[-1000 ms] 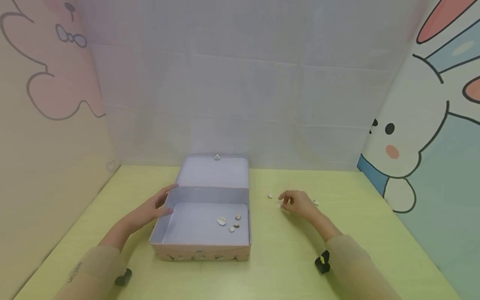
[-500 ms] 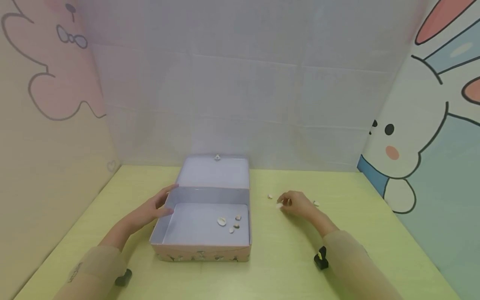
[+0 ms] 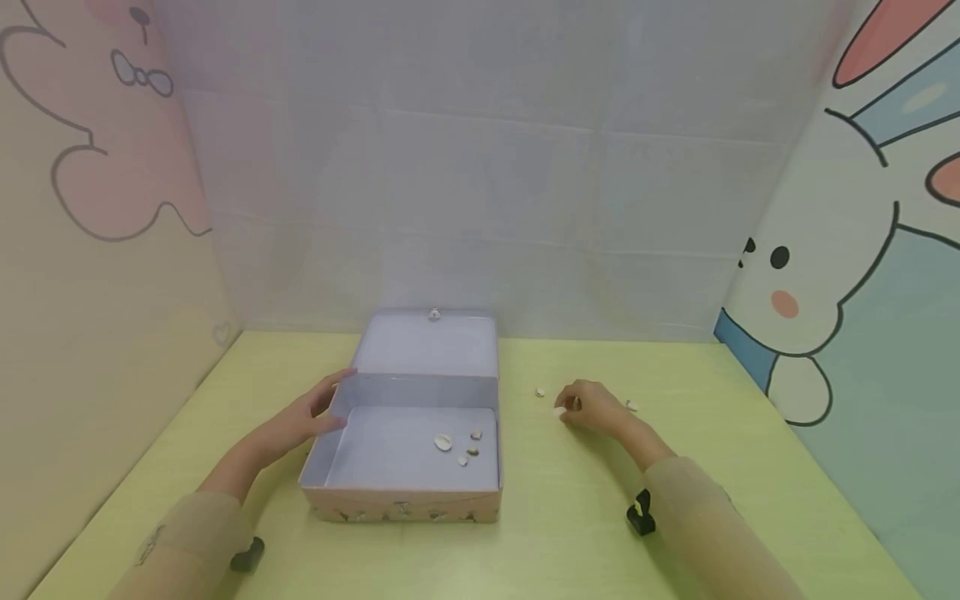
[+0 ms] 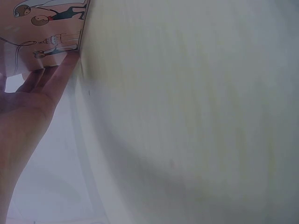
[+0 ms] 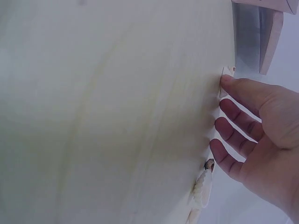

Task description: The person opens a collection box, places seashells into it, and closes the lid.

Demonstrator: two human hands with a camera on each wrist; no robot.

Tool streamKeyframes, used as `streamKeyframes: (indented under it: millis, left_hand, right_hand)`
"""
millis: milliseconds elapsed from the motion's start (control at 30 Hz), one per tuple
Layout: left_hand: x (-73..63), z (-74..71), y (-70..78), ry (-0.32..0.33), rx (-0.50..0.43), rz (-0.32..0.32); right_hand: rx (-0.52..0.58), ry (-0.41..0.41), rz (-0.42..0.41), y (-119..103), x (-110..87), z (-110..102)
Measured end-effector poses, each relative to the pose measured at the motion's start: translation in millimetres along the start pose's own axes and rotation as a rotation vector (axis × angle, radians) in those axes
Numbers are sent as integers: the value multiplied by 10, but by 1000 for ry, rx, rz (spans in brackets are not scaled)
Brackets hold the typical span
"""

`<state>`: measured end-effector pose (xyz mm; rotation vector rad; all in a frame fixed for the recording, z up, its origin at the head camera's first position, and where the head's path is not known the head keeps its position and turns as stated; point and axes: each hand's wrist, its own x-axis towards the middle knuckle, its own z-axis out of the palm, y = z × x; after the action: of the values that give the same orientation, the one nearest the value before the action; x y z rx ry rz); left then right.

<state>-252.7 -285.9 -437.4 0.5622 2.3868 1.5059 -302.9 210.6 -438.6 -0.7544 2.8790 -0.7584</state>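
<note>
- While the left hand (image 3: pixel 306 414) rests against the left side of the open box (image 3: pixel 402 505), its fingers are spread and its thumb lies over the rim.
- The right hand (image 3: pixel 592 407) pinches a white shell (image 3: pixel 558 412) between thumb and index finger, to the right of the box; its other fingers stand apart, slightly bent. Whether that shell touches the yellow table (image 3: pixel 570 533) cannot be told.
- Four shells (image 3: pixel 443 442) lie on the box floor toward its right side, the largest pale and oval.
- The lid (image 3: pixel 427 343) is folded back, a small clasp (image 3: pixel 434 314) at its far edge.
- A small shell (image 3: pixel 540 392) lies between box and right hand; another shell (image 3: pixel 632 406) lies just beside that hand's outer side.
</note>
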Motion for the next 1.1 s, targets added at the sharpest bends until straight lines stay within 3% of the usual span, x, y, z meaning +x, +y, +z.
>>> streamKeyframes:
  millis: [667,933,1100]
  left_hand:
    - [8,3,30,2,-2,-3]
    - [4,6,44,2,-2,-4]
    - [-1,10,50,4,8,-5]
  right_hand:
    - [31,-56,26,-40,-79,-120]
    - [24,-14,-98,-217,-133,-258]
    - [38,16,-118,-337,-154,-329]
